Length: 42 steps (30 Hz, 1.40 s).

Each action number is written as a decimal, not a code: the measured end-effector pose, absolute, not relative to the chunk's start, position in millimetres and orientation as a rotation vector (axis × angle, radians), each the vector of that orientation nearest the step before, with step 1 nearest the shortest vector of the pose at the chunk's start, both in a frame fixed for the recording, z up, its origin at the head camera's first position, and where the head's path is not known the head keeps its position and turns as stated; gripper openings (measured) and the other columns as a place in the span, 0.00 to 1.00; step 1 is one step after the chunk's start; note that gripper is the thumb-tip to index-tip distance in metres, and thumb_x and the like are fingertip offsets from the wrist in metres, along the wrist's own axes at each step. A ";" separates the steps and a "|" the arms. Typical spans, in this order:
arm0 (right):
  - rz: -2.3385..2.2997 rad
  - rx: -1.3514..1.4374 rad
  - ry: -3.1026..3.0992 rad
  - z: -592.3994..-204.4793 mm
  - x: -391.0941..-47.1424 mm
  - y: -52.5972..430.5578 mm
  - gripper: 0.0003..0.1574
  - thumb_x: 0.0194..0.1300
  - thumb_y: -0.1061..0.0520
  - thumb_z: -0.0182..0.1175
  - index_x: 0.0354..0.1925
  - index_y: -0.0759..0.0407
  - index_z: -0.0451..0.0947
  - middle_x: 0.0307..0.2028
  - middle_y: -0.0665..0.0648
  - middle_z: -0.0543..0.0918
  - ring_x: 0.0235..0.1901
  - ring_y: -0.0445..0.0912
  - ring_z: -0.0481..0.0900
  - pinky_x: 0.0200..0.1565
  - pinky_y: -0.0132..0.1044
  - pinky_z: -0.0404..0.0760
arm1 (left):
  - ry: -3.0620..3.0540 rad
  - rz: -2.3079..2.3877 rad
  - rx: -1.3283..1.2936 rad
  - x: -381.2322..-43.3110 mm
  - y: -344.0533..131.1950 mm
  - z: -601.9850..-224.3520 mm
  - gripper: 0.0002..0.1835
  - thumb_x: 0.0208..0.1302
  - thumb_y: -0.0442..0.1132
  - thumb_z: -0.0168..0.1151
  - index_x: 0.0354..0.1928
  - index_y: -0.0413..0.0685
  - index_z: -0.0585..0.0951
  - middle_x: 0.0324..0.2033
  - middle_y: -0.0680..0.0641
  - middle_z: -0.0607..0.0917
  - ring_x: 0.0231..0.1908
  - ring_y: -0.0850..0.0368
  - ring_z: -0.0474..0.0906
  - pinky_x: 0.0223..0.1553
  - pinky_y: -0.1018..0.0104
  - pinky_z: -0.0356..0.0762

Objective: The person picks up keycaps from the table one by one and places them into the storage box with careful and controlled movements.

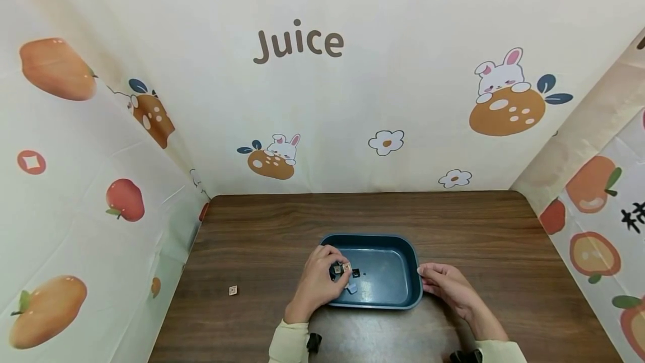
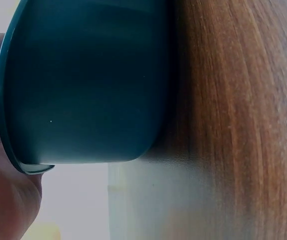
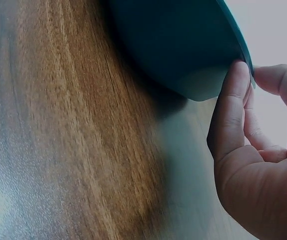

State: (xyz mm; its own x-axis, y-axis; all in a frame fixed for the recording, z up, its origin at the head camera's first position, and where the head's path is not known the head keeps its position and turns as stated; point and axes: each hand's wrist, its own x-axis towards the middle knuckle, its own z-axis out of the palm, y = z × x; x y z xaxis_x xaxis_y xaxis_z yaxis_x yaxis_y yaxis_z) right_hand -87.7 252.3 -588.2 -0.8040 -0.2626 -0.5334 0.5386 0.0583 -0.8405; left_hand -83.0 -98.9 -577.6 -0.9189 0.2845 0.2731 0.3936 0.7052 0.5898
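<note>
A dark blue-green rectangular tray (image 1: 388, 273) sits on the wooden table. My left hand (image 1: 318, 276) reaches over its left rim, fingers curled down, and pinches a small beige square piece (image 1: 346, 267) between thumb and fingertips. Around those fingertips lie a small black piece (image 1: 356, 273) and a light blue piece (image 1: 351, 288) on the tray floor. At the opposite end, my right hand (image 1: 445, 284) holds the tray's rim between thumb and fingers, as the right wrist view shows closely. The left wrist view has mostly the tray's outer wall (image 2: 88, 85), hiding the left fingertips.
Another small beige square piece (image 1: 233, 291) lies on the table (image 1: 272, 217), left of the tray. Printed curtains (image 1: 322, 99) hang behind the table and along both sides.
</note>
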 end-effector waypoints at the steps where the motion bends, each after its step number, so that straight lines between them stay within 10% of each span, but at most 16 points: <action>1: -1.806 0.278 1.768 -588.3 -87.7 252.1 0.18 0.80 0.52 0.59 0.54 0.65 0.83 0.39 0.46 0.88 0.41 0.36 0.86 0.48 0.30 0.88 | -2.751 -1.014 -0.552 -82.9 -99.3 -577.8 0.07 0.65 0.47 0.74 0.42 0.57 0.91 0.44 0.60 0.84 0.48 0.62 0.77 0.54 0.59 0.80; 42: -1.802 0.270 1.757 -590.0 -88.9 250.5 0.16 0.81 0.53 0.56 0.52 0.63 0.84 0.39 0.45 0.88 0.41 0.36 0.85 0.48 0.29 0.87 | -2.593 -0.914 -0.121 -54.5 -213.4 -584.8 0.14 0.58 0.40 0.80 0.46 0.49 0.90 0.46 0.50 0.85 0.47 0.52 0.78 0.48 0.51 0.78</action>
